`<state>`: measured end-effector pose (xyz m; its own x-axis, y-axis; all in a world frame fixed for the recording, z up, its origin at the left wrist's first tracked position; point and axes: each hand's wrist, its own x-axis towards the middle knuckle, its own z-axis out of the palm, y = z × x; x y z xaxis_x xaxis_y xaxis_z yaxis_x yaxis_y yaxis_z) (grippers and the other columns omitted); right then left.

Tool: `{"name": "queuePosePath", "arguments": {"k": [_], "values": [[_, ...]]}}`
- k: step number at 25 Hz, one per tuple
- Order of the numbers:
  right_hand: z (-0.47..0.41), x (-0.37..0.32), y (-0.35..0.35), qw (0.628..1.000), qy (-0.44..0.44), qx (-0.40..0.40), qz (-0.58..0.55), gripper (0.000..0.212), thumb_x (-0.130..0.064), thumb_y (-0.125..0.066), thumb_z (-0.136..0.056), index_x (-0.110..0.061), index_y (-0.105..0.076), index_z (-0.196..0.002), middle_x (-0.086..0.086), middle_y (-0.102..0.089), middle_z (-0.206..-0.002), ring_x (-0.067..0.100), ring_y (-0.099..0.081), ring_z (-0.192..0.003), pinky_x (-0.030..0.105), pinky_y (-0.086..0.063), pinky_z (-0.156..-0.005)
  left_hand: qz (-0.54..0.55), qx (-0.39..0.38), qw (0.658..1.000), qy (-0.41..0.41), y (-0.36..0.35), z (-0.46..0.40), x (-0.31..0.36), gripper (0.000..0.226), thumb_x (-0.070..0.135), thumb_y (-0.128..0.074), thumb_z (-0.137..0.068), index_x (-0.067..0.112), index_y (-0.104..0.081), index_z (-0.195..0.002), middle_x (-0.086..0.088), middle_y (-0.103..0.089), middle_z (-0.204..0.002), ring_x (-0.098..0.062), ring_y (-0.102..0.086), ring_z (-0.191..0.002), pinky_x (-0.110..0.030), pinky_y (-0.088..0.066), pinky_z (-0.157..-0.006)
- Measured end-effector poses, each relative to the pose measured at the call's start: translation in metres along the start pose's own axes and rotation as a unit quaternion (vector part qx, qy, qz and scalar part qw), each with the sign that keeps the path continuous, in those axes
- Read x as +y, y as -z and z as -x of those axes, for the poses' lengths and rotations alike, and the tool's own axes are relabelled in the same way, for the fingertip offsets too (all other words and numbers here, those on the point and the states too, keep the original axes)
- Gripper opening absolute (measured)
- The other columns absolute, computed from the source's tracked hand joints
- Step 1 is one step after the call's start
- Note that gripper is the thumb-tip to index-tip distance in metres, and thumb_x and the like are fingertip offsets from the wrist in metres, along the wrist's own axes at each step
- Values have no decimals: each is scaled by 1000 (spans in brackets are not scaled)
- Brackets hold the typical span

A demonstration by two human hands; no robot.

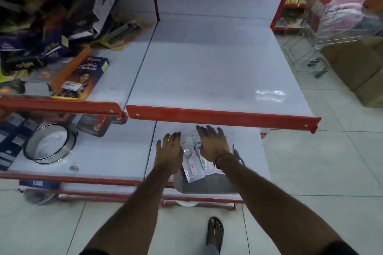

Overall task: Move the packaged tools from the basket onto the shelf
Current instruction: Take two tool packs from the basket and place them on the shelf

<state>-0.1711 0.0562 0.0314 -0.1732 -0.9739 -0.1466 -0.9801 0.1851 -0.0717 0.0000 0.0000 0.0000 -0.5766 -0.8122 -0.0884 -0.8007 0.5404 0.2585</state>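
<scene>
Bottom of frame: a sandalled foot [215, 232] on the tiled floor, both forearms reaching up-frame to the lower shelf [248, 151] at centre. Left hand [169, 152] is flat, fingers spread and extended, palm down, gripping nothing; it sits just beside the left edge of the packaged tools [193, 166]. Right hand [213, 145], dark band at the wrist, is likewise spread w/ fingers straight, palm resting over the upper right part of the packs, pressing rather than pinching. The packs are a small overlapping pile of white blister cards on that lower shelf, centre frame, under the red lip [219, 116] of the bare upper shelf [207, 64]. Can't tell how many cards, approx a few; print too blurred to read. A grey shape just below the pile at the shelf's front edge could be the basket, can't say for sure. Handling call: these look light, thin, stiff-ish card w/ slick plastic faces, so they'd slide over each other easily; best taken by the card edges or squared up between both palms, not pinched on the bubble. Left of centre, a round sieve [49, 144] sits on the neighbouring bay. Upper left: jumbled boxes [51, 33]. Far upper right: a wire trolley [323, 27] and cardboard cartons [356, 62].
</scene>
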Motion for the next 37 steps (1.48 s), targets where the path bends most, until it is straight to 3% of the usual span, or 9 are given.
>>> {"name": "queuePosePath", "arguments": {"k": [2,6,10,20,25,28,31,34,37], "values": [[-16,3,-2,999,30,7,35,74,-28,-55,-93,-14,-18,-156,7,-28,-162,31,-20,-151,56,-10,-123,-2,-13,1000,14,-3,-15,3,61,27,-53,-97,14,-29,-152,-11,-42,-156,-33,-33,-146,-60,-24,-119],[-40,8,-9,999,48,-14,10,54,-15,-56,-93,-16,-39,-145,11,-52,-142,36,-49,-129,46,-43,-110,20,9,1000,22,-9,-37,3,53,21,-58,-95,13,-43,-145,-12,-60,-137,-31,-52,-130,-54,-38,-114],[-41,11,-2,996,21,-34,-78,34,-8,-54,-93,-12,-58,-127,14,-66,-121,38,-62,-111,46,-53,-94,52,51,997,29,-4,-45,3,30,19,-60,-93,11,-65,-122,-9,-67,-125,-30,-58,-117,-45,-48,-103],[26,0,28,993,57,84,-68,24,-13,-52,-84,-17,-60,-106,6,-71,-106,30,-63,-96,37,-46,-83,200,31,979,-30,42,26,18,11,20,-51,-98,13,-54,-106,-10,-71,-107,-27,-70,-89,-35,-62,-77],[81,-12,61,976,67,198,-58,26,-10,-55,-84,-20,-57,-109,4,-67,-103,29,-60,-94,39,-44,-81,137,133,974,-124,93,76,20,21,22,-51,-98,14,-57,-116,-8,-69,-114,-24,-67,-96,-27,-54,-83],[102,-25,104,944,78,298,-122,25,-15,-49,-88,-24,-53,-110,-1,-65,-105,20,-55,-93,37,-46,-80,144,212,951,-173,141,85,25,23,13,-48,-99,14,-58,-120,-6,-68,-118,-20,-64,-102,-28,-53,-88],[101,-35,171,906,83,362,-204,25,-19,-41,-88,-25,-52,-109,-2,-64,-100,16,-54,-87,35,-47,-74,226,269,916,-193,205,68,31,22,8,-45,-96,14,-58,-113,-2,-66,-105,-6,-59,-91,-12,-44,-83],[73,-36,235,874,39,333,-352,23,-14,-40,-88,-26,-54,-102,3,-64,-91,26,-65,-79,44,-56,-69,295,282,895,-182,267,27,35,20,4,-44,-93,13,-59,-101,-1,-64,-92,7,-61,-74,-2,-44,-63],[38,-29,271,861,-2,294,-416,24,-8,-39,-90,-24,-56,-97,6,-67,-89,30,-71,-70,56,-59,-65,298,265,906,-145,299,-19,30,21,0,-41,-92,11,-59,-95,-12,-65,-89,3,-64,-66,-12,-54,-52]]}}
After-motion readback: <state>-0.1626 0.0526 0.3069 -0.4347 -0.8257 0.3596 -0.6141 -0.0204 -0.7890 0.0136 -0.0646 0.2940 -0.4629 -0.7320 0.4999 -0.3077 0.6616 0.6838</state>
